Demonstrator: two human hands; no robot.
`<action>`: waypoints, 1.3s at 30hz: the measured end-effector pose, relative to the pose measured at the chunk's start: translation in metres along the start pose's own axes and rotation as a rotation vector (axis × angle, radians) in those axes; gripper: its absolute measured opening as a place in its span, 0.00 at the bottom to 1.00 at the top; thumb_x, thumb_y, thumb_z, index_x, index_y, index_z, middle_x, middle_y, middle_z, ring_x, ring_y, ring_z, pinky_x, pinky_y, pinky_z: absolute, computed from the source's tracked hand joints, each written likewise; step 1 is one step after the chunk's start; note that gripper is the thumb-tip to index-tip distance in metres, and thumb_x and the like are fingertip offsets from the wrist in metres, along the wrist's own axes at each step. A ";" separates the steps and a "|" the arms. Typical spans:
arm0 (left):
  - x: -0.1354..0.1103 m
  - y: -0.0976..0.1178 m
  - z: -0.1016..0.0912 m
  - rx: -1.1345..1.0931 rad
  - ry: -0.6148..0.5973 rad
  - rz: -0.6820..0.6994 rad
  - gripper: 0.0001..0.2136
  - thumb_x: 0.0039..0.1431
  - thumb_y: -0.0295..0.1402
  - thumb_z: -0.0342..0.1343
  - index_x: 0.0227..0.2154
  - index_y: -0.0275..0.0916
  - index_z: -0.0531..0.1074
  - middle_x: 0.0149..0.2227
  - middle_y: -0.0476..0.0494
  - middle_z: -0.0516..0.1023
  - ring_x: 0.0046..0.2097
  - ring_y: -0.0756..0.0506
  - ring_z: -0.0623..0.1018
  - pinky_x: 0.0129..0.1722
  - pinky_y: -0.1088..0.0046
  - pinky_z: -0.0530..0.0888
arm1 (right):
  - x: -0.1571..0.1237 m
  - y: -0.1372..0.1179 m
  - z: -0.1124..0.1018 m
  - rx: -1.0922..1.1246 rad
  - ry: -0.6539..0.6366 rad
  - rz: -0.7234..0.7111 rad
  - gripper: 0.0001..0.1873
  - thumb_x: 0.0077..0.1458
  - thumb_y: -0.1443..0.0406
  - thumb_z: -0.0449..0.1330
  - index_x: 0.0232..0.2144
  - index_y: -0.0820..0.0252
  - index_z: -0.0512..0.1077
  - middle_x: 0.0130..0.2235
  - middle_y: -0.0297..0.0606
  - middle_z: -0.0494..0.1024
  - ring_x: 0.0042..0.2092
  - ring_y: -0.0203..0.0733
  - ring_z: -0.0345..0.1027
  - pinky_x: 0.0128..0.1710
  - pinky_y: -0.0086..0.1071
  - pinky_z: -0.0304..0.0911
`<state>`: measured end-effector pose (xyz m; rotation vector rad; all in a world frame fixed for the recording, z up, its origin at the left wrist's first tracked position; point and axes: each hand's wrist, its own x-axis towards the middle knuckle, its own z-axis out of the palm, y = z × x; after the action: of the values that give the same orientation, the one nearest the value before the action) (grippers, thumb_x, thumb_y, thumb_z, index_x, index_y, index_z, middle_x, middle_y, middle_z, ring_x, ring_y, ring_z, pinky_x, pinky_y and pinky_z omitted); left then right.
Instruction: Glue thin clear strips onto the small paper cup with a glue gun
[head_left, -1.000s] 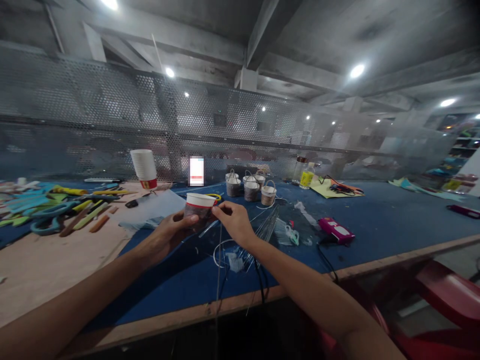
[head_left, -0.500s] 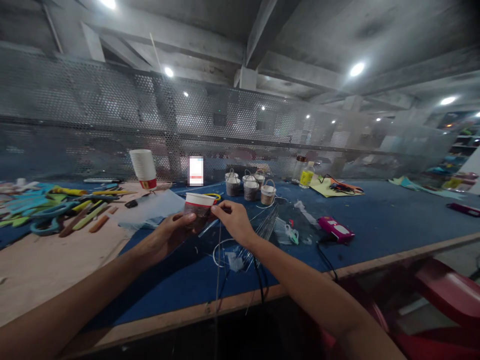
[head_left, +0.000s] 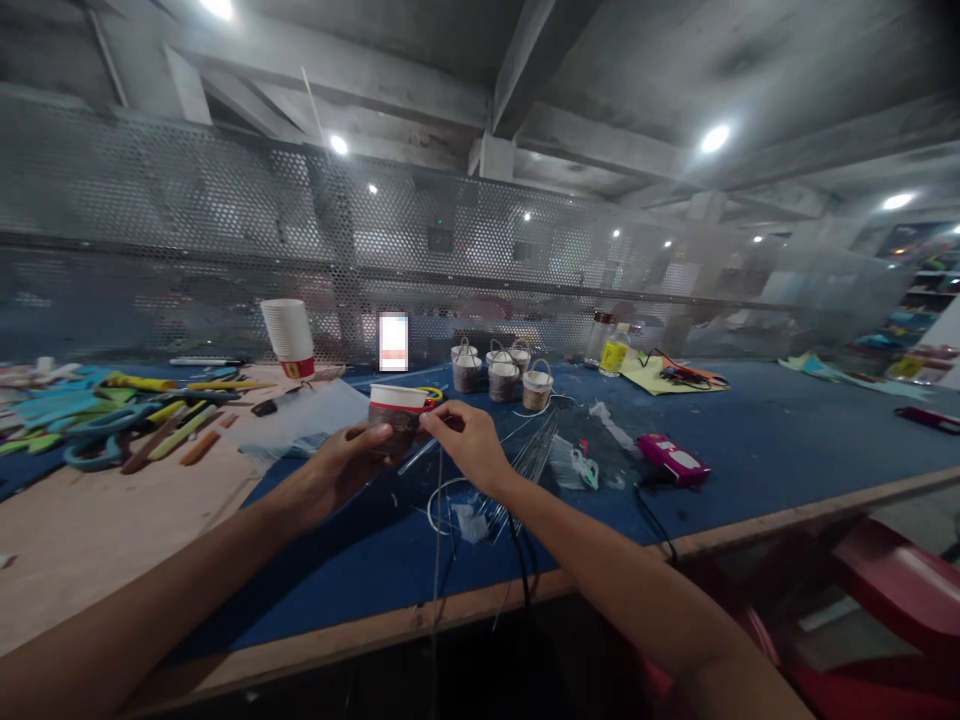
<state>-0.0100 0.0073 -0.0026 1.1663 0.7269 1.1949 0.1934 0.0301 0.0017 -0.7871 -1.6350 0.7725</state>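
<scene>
The left hand [head_left: 349,458] holds a paper cup [head_left: 394,420] with a white and red top and a brown wrap around it. The right hand [head_left: 474,442] pinches a thin string [head_left: 437,560] at the cup's side, and the string hangs down. Behind, little cups with handles [head_left: 502,382] stand on the blue table [head_left: 322,580]. A tall stack of white cups [head_left: 288,335] leans near blue scissors [head_left: 101,430].

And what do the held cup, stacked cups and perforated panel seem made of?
Held cup: probably paper, thin and matte white up top; dull brown wrap, material unclear. Stacked cups: likely matte paper, thin nested rims showing. Perforated panel: probably metal, dull grey, regular holes.
</scene>
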 end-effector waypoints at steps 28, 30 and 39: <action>-0.002 0.002 0.003 -0.065 -0.042 -0.025 0.15 0.62 0.35 0.69 0.50 0.39 0.86 0.56 0.38 0.86 0.56 0.39 0.83 0.52 0.71 0.79 | 0.006 0.006 -0.003 -0.056 -0.012 0.023 0.14 0.65 0.57 0.62 0.31 0.60 0.77 0.32 0.33 0.81 0.36 0.38 0.74 0.40 0.30 0.66; 0.000 0.001 0.002 -0.072 -0.035 -0.019 0.15 0.62 0.34 0.69 0.50 0.39 0.85 0.57 0.38 0.85 0.56 0.39 0.83 0.53 0.72 0.79 | 0.002 0.003 -0.003 -0.093 -0.010 -0.067 0.13 0.67 0.58 0.61 0.34 0.60 0.78 0.35 0.35 0.82 0.39 0.38 0.75 0.43 0.30 0.67; 0.001 0.003 0.000 -0.188 0.048 -0.031 0.14 0.63 0.28 0.66 0.51 0.35 0.83 0.56 0.34 0.85 0.53 0.41 0.85 0.52 0.70 0.81 | -0.004 -0.003 -0.007 -0.552 -0.135 -0.374 0.12 0.73 0.61 0.57 0.42 0.57 0.80 0.45 0.38 0.83 0.50 0.41 0.76 0.51 0.33 0.64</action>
<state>-0.0108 0.0083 0.0006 0.9709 0.6509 1.2409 0.2001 0.0258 0.0031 -0.7804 -2.0763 0.1029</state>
